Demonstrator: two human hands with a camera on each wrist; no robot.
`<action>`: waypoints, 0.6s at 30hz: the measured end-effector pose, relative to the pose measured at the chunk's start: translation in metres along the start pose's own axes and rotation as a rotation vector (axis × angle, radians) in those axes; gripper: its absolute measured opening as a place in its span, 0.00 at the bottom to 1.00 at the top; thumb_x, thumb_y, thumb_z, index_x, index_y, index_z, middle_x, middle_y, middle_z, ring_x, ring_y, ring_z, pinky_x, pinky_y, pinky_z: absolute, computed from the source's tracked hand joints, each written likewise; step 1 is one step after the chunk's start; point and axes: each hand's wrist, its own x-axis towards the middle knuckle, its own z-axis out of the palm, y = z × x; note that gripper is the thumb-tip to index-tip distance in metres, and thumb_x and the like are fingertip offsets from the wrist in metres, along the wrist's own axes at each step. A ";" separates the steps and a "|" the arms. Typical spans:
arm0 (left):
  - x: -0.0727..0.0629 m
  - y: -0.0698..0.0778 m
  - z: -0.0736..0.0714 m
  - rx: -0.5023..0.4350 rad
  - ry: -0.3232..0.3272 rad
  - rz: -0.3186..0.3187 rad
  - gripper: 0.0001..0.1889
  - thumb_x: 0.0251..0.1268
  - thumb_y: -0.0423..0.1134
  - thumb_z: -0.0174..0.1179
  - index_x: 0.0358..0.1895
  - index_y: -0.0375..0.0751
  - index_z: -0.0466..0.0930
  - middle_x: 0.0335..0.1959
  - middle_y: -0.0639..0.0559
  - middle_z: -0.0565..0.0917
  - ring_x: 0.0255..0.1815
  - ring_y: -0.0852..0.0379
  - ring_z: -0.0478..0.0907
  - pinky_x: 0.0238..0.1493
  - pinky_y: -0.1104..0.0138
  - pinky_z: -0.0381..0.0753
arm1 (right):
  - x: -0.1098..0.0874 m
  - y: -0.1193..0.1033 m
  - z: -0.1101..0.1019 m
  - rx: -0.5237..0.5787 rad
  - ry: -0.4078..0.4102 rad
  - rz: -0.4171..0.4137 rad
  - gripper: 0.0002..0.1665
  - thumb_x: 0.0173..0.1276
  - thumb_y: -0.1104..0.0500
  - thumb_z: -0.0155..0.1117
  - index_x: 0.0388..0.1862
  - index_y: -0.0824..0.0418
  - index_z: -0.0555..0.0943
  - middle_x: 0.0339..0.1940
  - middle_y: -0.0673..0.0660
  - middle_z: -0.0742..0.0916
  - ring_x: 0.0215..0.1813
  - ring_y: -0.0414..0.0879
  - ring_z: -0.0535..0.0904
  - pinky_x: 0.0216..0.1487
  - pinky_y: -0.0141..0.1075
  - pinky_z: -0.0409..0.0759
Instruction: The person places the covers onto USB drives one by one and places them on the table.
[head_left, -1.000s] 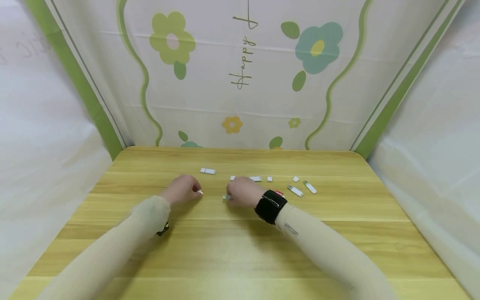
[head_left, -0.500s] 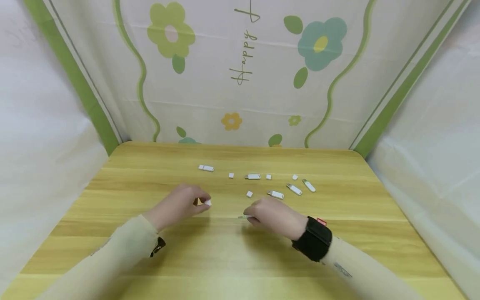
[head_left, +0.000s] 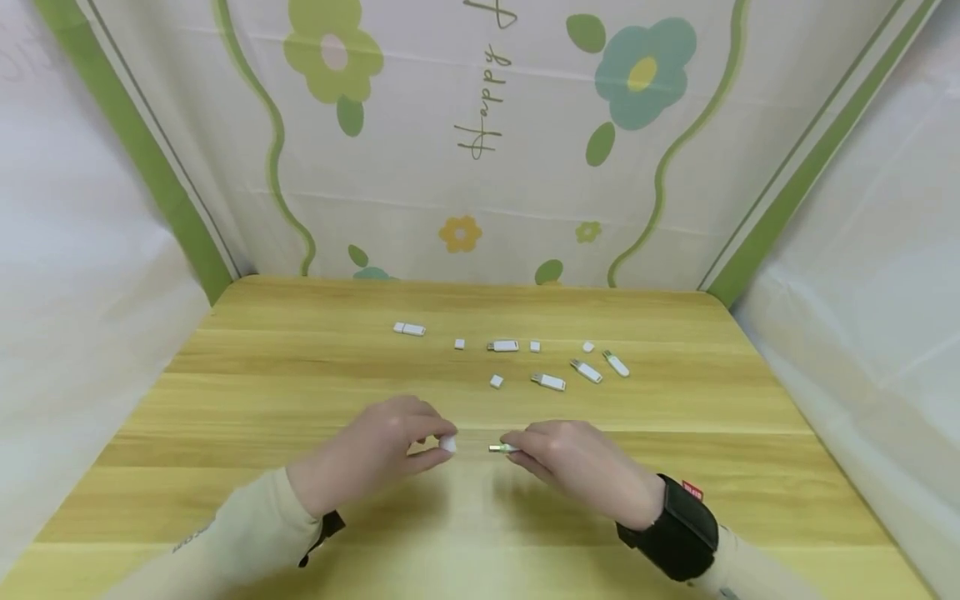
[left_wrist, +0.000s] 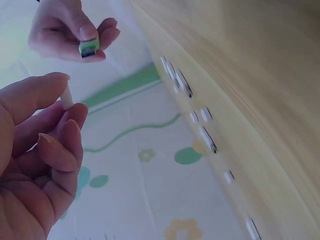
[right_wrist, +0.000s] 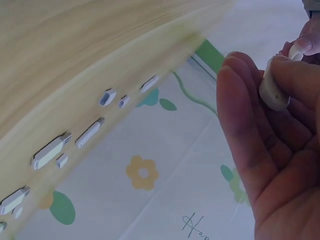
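Between thumb and fingers, my left hand [head_left: 378, 450] pinches a small white USB drive cap [head_left: 447, 443]. My right hand [head_left: 585, 462] grips a white USB flash drive [head_left: 502, 448], its metal plug pointing left toward the cap. A short gap separates the plug from the cap, both over the middle of the table. Green shows around the plug of the held flash drive [left_wrist: 89, 46] in the left wrist view. In the right wrist view, the drive's rounded white end [right_wrist: 274, 95] sticks out from the fingers, with the cap's hollow opening [right_wrist: 296, 53] beyond it.
Farther back on the wooden table [head_left: 285, 375] lie several uncapped USB drives, such as one drive [head_left: 549, 382] near a loose cap [head_left: 497, 382]. A capped drive [head_left: 409, 329] lies at the back left. A flowered white curtain [head_left: 405, 183] stands behind.
Both hands have come nearer the person, the left also moving right, with cap and drive still held. The right hand has uncovered the drives and caps lying behind it.
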 end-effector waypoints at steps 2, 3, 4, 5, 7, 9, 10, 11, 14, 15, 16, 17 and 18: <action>0.001 0.005 0.002 0.013 0.026 0.039 0.08 0.55 0.34 0.74 0.38 0.40 0.87 0.34 0.57 0.85 0.33 0.62 0.79 0.36 0.76 0.78 | -0.003 -0.001 -0.001 0.020 0.025 -0.011 0.08 0.67 0.61 0.69 0.44 0.59 0.84 0.28 0.44 0.83 0.28 0.31 0.74 0.32 0.23 0.75; 0.001 0.007 0.003 0.020 0.035 0.055 0.09 0.55 0.34 0.74 0.39 0.40 0.87 0.34 0.57 0.85 0.34 0.62 0.79 0.37 0.76 0.78 | -0.004 -0.002 -0.001 0.030 0.040 -0.017 0.08 0.67 0.62 0.69 0.44 0.59 0.84 0.28 0.44 0.83 0.29 0.31 0.74 0.32 0.23 0.75; 0.001 0.009 0.004 0.023 0.045 0.068 0.09 0.54 0.34 0.74 0.39 0.39 0.87 0.35 0.56 0.85 0.35 0.62 0.80 0.37 0.77 0.78 | -0.005 -0.002 -0.001 0.043 0.053 -0.024 0.08 0.67 0.62 0.69 0.44 0.59 0.84 0.29 0.44 0.83 0.29 0.31 0.74 0.32 0.22 0.75; 0.001 0.010 0.004 0.021 0.051 0.077 0.10 0.54 0.34 0.75 0.39 0.39 0.87 0.35 0.56 0.84 0.35 0.62 0.80 0.38 0.77 0.78 | -0.006 -0.003 -0.001 0.060 0.064 -0.029 0.08 0.67 0.62 0.69 0.44 0.59 0.84 0.29 0.44 0.83 0.29 0.31 0.74 0.33 0.22 0.75; 0.002 0.012 0.006 0.007 0.061 0.094 0.10 0.53 0.33 0.75 0.39 0.39 0.87 0.35 0.56 0.84 0.35 0.62 0.80 0.38 0.77 0.78 | -0.007 -0.004 -0.001 0.093 0.088 -0.039 0.08 0.68 0.62 0.68 0.45 0.59 0.84 0.31 0.44 0.84 0.30 0.31 0.75 0.34 0.22 0.76; 0.003 0.012 0.007 -0.024 0.064 0.100 0.10 0.53 0.32 0.75 0.38 0.40 0.87 0.35 0.56 0.85 0.34 0.63 0.79 0.37 0.79 0.77 | -0.007 -0.005 0.000 0.131 0.110 -0.046 0.08 0.68 0.62 0.68 0.45 0.59 0.85 0.32 0.44 0.85 0.31 0.31 0.76 0.36 0.22 0.77; 0.003 0.012 0.008 -0.048 0.064 0.100 0.09 0.53 0.31 0.75 0.38 0.40 0.87 0.35 0.57 0.85 0.33 0.64 0.79 0.36 0.80 0.77 | -0.007 -0.007 0.001 0.155 0.118 -0.046 0.08 0.68 0.62 0.68 0.45 0.59 0.85 0.33 0.44 0.85 0.32 0.31 0.77 0.36 0.22 0.77; 0.003 0.012 0.009 -0.079 0.057 0.094 0.09 0.53 0.31 0.74 0.38 0.41 0.87 0.34 0.57 0.85 0.32 0.65 0.78 0.35 0.81 0.76 | -0.006 -0.008 0.002 0.182 0.129 -0.048 0.08 0.68 0.62 0.68 0.45 0.59 0.85 0.34 0.45 0.85 0.33 0.31 0.77 0.37 0.22 0.77; 0.004 0.010 0.011 -0.176 0.029 0.061 0.08 0.55 0.30 0.73 0.38 0.42 0.87 0.34 0.59 0.84 0.29 0.68 0.75 0.32 0.82 0.74 | -0.003 -0.011 0.005 0.238 0.149 -0.050 0.08 0.69 0.62 0.68 0.46 0.58 0.86 0.35 0.45 0.86 0.34 0.31 0.78 0.38 0.22 0.77; 0.004 0.009 0.013 -0.211 0.021 0.046 0.08 0.56 0.30 0.73 0.38 0.43 0.87 0.33 0.60 0.84 0.28 0.68 0.74 0.31 0.82 0.73 | -0.003 -0.012 0.006 0.252 0.150 -0.049 0.08 0.69 0.62 0.67 0.46 0.58 0.86 0.35 0.45 0.86 0.34 0.31 0.78 0.38 0.21 0.77; 0.004 0.009 0.014 -0.242 0.009 0.027 0.08 0.56 0.31 0.72 0.39 0.43 0.87 0.33 0.61 0.84 0.28 0.69 0.73 0.30 0.82 0.73 | -0.002 -0.013 0.007 0.265 0.152 -0.049 0.08 0.69 0.62 0.67 0.46 0.58 0.86 0.35 0.45 0.87 0.34 0.31 0.77 0.38 0.21 0.76; 0.004 0.009 0.014 -0.269 -0.005 0.006 0.08 0.57 0.31 0.72 0.39 0.44 0.87 0.33 0.61 0.84 0.28 0.70 0.73 0.30 0.81 0.74 | -0.002 -0.013 0.007 0.275 0.153 -0.049 0.08 0.69 0.62 0.67 0.46 0.58 0.86 0.35 0.46 0.87 0.34 0.31 0.77 0.37 0.21 0.76; 0.004 0.009 0.015 -0.293 -0.013 -0.012 0.08 0.57 0.31 0.72 0.39 0.44 0.87 0.33 0.62 0.84 0.29 0.70 0.73 0.30 0.81 0.75 | -0.002 -0.013 0.007 0.283 0.153 -0.049 0.08 0.69 0.62 0.67 0.46 0.58 0.86 0.35 0.46 0.87 0.33 0.31 0.77 0.37 0.20 0.76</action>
